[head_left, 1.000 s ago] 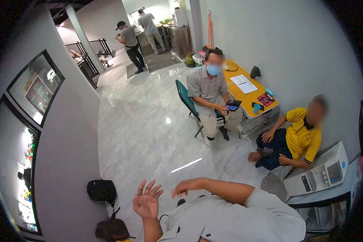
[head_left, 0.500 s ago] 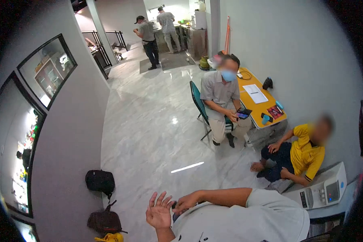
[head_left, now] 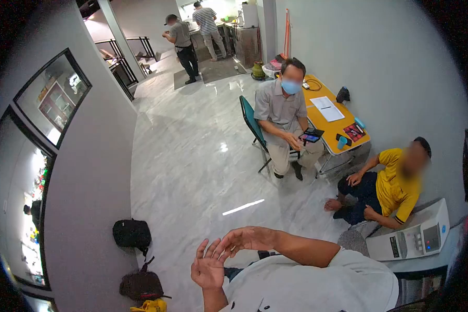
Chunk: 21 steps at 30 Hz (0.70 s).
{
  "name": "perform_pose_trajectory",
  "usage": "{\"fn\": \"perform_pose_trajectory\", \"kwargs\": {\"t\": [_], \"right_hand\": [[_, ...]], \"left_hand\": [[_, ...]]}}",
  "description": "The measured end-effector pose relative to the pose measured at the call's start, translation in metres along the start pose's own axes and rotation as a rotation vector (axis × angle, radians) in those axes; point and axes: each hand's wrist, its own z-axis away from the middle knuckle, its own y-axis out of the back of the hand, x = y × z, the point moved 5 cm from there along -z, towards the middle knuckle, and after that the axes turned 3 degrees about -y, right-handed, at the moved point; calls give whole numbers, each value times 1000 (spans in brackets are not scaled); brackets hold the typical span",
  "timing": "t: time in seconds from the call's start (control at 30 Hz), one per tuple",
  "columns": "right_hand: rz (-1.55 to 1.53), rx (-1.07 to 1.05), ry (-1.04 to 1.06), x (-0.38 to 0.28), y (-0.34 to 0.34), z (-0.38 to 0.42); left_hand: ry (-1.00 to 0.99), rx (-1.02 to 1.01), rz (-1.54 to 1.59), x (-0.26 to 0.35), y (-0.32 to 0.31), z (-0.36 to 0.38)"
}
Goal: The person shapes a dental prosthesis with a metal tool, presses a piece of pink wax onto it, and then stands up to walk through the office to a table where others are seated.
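Observation:
My left hand is raised at the bottom centre, palm up, with its fingers spread and nothing in it. Just above and to its right, my right hand reaches across from the right, its fingers loosely curved and apart. Its fingertips overlap or touch the fingers of my left hand; which of these I cannot tell. Nothing shows in my right hand. Below both arms is my light shirt.
A masked person sits with a folding phone by a yellow table. Another person in yellow sits beside a white dispenser. Black and dark bags lie left; two people stand far back.
My right hand has come up from the dark item at my waist to the fingers of my left hand, and has opened. The whole view has shifted slightly.

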Motion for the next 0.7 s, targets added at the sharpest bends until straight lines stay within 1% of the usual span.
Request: {"fn": "perform_pose_trajectory", "kwargs": {"t": [0.07, 0.13, 0.23, 0.27, 0.3, 0.37, 0.43, 0.5, 0.6, 0.7], "right_hand": [[7, -9, 73, -6, -7, 3], [-8, -3, 85, -6, -10, 5], [-37, -4, 115, -5, -11, 9], [-49, -14, 133, -6, -11, 10], [-53, -9, 132, -6, -12, 10], [-9, 22, 100, -7, -11, 10], [-14, 17, 111, -11, -15, 8], [-19, 9, 122, -11, -16, 5], [-19, -41, 169, -8, -13, 4], [-26, 0, 113, -1, -8, 3]], "left_hand": [[21, 22, -18, -2, 5, -2], [44, 38, -32, -2, 8, -5], [66, 21, -59, -3, 7, -8], [60, -21, -33, -4, 5, -10], [52, -63, -7, -4, 3, -11], [56, -68, -11, -4, 2, -12], [58, -75, -17, -3, 3, -12], [64, 12, -38, -2, 9, -12], [52, -12, -31, 0, 9, -11], [36, -46, -7, 1, 5, -10]]}}
